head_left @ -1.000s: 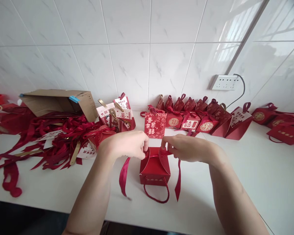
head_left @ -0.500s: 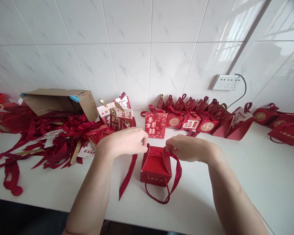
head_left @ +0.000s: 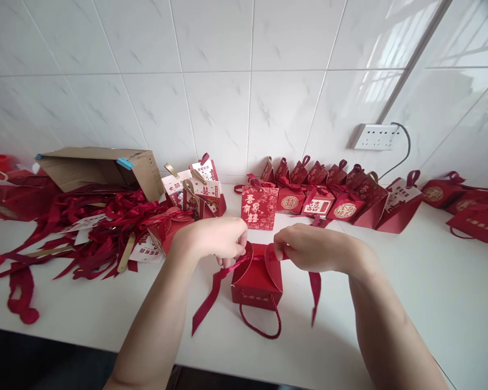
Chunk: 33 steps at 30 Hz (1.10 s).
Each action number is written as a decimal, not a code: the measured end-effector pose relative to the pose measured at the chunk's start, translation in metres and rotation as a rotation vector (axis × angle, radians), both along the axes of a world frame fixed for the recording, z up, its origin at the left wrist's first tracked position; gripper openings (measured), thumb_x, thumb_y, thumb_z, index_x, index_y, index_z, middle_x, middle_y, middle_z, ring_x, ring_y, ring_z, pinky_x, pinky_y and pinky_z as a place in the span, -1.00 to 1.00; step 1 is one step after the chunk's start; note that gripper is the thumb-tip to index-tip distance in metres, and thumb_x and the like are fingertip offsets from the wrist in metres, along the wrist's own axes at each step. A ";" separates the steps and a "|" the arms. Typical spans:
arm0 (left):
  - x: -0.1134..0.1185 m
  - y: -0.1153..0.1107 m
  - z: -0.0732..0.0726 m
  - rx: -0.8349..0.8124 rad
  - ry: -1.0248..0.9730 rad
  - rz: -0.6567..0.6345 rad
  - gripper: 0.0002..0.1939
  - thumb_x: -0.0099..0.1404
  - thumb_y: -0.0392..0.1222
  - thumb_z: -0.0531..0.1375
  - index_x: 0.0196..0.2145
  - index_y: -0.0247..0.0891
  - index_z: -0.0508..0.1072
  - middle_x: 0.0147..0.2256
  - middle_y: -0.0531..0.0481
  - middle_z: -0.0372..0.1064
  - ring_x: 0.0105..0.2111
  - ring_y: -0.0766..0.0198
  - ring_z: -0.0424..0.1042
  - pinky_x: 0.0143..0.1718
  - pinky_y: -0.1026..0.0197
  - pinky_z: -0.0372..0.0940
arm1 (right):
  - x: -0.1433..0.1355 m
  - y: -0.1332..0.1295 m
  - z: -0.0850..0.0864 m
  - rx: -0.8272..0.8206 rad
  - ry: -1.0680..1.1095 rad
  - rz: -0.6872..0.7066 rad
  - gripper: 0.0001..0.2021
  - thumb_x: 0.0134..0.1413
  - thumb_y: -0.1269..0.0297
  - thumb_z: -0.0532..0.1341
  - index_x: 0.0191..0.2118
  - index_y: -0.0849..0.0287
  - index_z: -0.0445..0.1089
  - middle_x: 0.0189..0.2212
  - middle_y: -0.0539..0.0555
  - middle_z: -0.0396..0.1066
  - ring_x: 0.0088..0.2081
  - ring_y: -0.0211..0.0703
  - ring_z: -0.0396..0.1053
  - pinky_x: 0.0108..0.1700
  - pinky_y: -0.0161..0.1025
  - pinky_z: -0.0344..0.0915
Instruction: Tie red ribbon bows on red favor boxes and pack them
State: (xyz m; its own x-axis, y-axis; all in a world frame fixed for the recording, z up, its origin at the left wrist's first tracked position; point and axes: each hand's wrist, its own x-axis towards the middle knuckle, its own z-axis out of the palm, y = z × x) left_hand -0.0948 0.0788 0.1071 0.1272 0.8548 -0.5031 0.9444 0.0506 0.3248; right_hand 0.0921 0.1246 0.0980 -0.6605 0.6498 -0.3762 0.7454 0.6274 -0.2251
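Observation:
A small red gift box (head_left: pixel 257 281) with rounded top flaps stands on the white counter, its twisted rope handle (head_left: pixel 261 331) hanging at the front. A red ribbon (head_left: pixel 210 303) runs across the box top, between the raised flaps. My left hand (head_left: pixel 223 241) is closed on the ribbon at the box's left side, and one tail hangs below it. At the right side my right hand (head_left: pixel 299 246) pinches the other end, whose tail dangles over the counter. Just behind the box stands a red card (head_left: pixel 259 208) with white characters.
Ribbons (head_left: pixel 106 233) and tags lie heaped at left before an open cardboard box (head_left: pixel 97 162). Finished-looking red boxes (head_left: pixel 347 206) line the tiled wall at right, more boxes (head_left: pixel 477 222) beyond. A socket strip (head_left: pixel 373 137) with a cable is on the wall.
The ribbon now stretches across the box top, and its right part hangs as a tail instead of a loop. The flaps lean further inward. Both hands have shifted slightly.

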 end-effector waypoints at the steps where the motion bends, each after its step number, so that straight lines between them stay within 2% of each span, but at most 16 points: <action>1: 0.001 0.001 -0.001 -0.016 -0.010 0.008 -0.89 0.07 -0.26 0.06 -0.41 -0.21 0.35 -0.55 0.02 0.45 -0.54 0.26 0.44 -0.59 0.33 0.19 | 0.000 -0.001 0.001 -0.003 0.003 -0.010 -0.72 -0.01 0.56 0.01 -0.34 0.13 0.42 -0.31 0.06 0.39 -0.37 -0.22 0.31 -0.48 -0.37 0.10; 5: 0.005 0.001 0.000 -0.016 0.021 -0.034 -0.87 0.10 -0.18 0.06 -0.45 -0.23 0.37 -0.64 0.03 0.39 -0.59 0.26 0.39 -0.62 0.31 0.16 | 0.000 -0.002 0.003 -0.014 0.029 -0.023 -0.66 0.00 0.58 -0.01 -0.27 0.12 0.45 -0.26 0.08 0.41 -0.27 -0.17 0.35 -0.40 -0.36 0.15; 8: 0.005 0.001 0.001 0.028 0.075 -0.080 -0.82 0.08 -0.10 0.11 -0.44 -0.24 0.43 -0.59 0.01 0.41 -0.61 0.28 0.31 -0.68 0.29 0.05 | 0.001 -0.002 0.003 -0.023 0.035 -0.027 -0.63 0.00 0.60 -0.02 -0.25 0.12 0.47 -0.25 0.09 0.41 -0.25 -0.17 0.36 -0.39 -0.36 0.15; 10: 0.004 0.001 0.000 0.063 0.100 -0.101 -0.80 0.04 -0.08 0.13 -0.43 -0.23 0.45 -0.53 0.00 0.44 -0.61 0.29 0.27 -0.69 0.28 -0.01 | 0.002 -0.002 0.003 -0.025 0.040 -0.026 -0.64 0.01 0.60 -0.02 -0.27 0.13 0.47 -0.27 0.09 0.42 -0.26 -0.18 0.36 -0.39 -0.37 0.14; 13: 0.001 0.002 -0.001 0.087 0.097 -0.112 -0.79 0.02 -0.10 0.14 -0.41 -0.22 0.48 -0.46 0.01 0.44 -0.58 0.31 0.28 -0.67 0.28 0.00 | 0.001 -0.002 0.002 0.041 0.067 -0.011 -0.70 0.04 0.57 -0.01 -0.35 0.16 0.44 -0.32 0.08 0.42 -0.30 -0.19 0.34 -0.40 -0.36 0.12; 16: 0.000 0.002 0.000 0.097 0.095 -0.114 -0.81 0.02 -0.15 0.12 -0.41 -0.21 0.49 -0.50 0.05 0.38 -0.61 0.34 0.21 -0.66 0.27 -0.01 | 0.000 -0.001 0.002 0.150 0.063 -0.001 -0.74 0.06 0.54 -0.01 -0.44 0.20 0.39 -0.42 0.08 0.40 -0.38 -0.21 0.30 -0.46 -0.34 0.07; 18: 0.000 0.001 0.003 0.106 0.098 -0.115 -0.82 0.02 -0.18 0.11 -0.43 -0.21 0.48 -0.53 0.07 0.34 -0.63 0.36 0.17 -0.66 0.27 -0.05 | 0.000 0.000 0.002 0.158 0.057 0.000 -0.75 0.07 0.53 0.00 -0.45 0.20 0.38 -0.45 0.07 0.39 -0.40 -0.21 0.29 -0.47 -0.34 0.05; 22: -0.001 -0.001 0.006 0.154 0.103 -0.114 -0.86 0.02 -0.20 0.10 -0.45 -0.19 0.44 -0.45 0.06 0.35 -0.58 0.34 0.23 -0.64 0.28 0.00 | 0.003 0.000 0.000 0.128 0.095 0.002 -0.78 0.08 0.46 0.06 -0.39 0.18 0.46 -0.43 0.09 0.42 -0.35 -0.17 0.34 -0.47 -0.34 0.08; 27: -0.004 -0.002 0.006 0.186 0.086 -0.100 -0.89 0.04 -0.21 0.11 -0.46 -0.19 0.43 -0.44 0.06 0.37 -0.52 0.33 0.28 -0.59 0.29 0.06 | 0.004 0.000 -0.002 0.075 0.114 0.006 -0.82 0.05 0.33 0.15 -0.28 0.13 0.50 -0.41 0.06 0.44 -0.43 -0.22 0.34 -0.51 -0.35 0.09; 29: -0.005 -0.002 0.005 0.181 0.080 -0.095 -0.89 0.05 -0.20 0.12 -0.45 -0.19 0.43 -0.44 0.06 0.36 -0.53 0.33 0.27 -0.59 0.29 0.06 | 0.003 0.000 -0.001 0.112 0.111 -0.017 -0.82 0.07 0.36 0.12 -0.28 0.14 0.48 -0.40 0.06 0.44 -0.43 -0.23 0.35 -0.52 -0.36 0.08; 33: -0.008 -0.002 0.004 0.196 0.063 -0.125 -0.93 0.06 -0.22 0.11 -0.48 -0.18 0.40 -0.41 0.07 0.38 -0.50 0.33 0.28 -0.55 0.29 0.08 | 0.004 0.000 0.001 0.178 0.104 -0.002 -0.74 0.02 0.54 0.05 -0.28 0.15 0.43 -0.38 0.05 0.45 -0.38 -0.25 0.36 -0.47 -0.39 0.11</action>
